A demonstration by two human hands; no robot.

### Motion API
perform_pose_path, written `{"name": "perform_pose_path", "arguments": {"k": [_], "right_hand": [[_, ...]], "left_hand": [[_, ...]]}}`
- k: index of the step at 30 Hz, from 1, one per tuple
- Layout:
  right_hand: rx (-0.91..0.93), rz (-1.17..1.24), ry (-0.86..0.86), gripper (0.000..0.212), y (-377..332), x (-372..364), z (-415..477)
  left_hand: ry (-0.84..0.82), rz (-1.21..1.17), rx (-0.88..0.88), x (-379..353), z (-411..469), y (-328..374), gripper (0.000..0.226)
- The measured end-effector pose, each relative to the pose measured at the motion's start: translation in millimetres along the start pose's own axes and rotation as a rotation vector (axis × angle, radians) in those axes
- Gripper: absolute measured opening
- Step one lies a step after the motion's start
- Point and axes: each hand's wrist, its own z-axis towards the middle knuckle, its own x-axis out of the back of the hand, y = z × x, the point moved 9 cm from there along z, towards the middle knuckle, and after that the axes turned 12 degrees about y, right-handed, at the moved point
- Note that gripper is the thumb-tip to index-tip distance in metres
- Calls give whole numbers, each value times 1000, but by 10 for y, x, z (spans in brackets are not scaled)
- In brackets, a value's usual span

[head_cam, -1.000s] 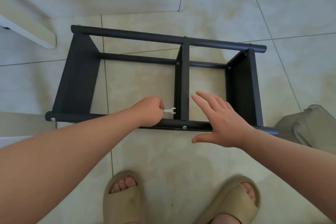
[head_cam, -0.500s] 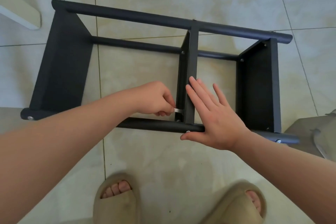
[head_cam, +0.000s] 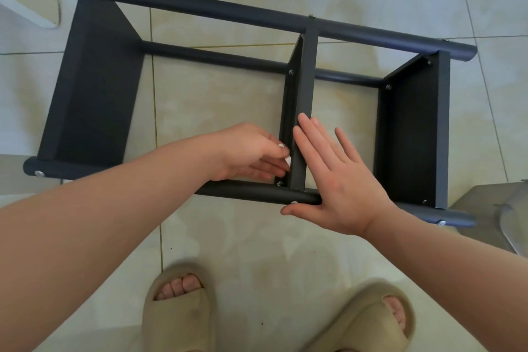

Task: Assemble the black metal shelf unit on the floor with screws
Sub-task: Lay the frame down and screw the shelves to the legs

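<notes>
Comparing with a second ago, my right hand (head_cam: 340, 180) no longer hovers: it lies flat, fingers straight, along the middle black panel (head_cam: 307, 88), thumb and palm against the near black round tube (head_cam: 251, 193). My left hand (head_cam: 245, 151) has tucked in against that panel's left face. The black metal shelf unit (head_cam: 94, 88) lies on its side on the beige tiled floor (head_cam: 228, 237) before my tan sandals (head_cam: 180, 308), long tubes running left to right, panels pointing away from me. My left fingers curl and pinch the small silver wrench (head_cam: 288, 161), mostly hidden, just above a silver bolt head (head_cam: 280, 183); whether it bites that bolt I cannot tell.
</notes>
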Motion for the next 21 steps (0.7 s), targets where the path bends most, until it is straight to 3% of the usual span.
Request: {"name": "perform_pose_path", "arguments": {"k": [4,21], "right_hand": [[-2,10,10,114,-2,9,-1],[-15,22,1,114,7,-9,1]], "left_hand": [[41,-6,-4,-41,27,-12,30],[109,-31,-45,27,1,32,14]]}}
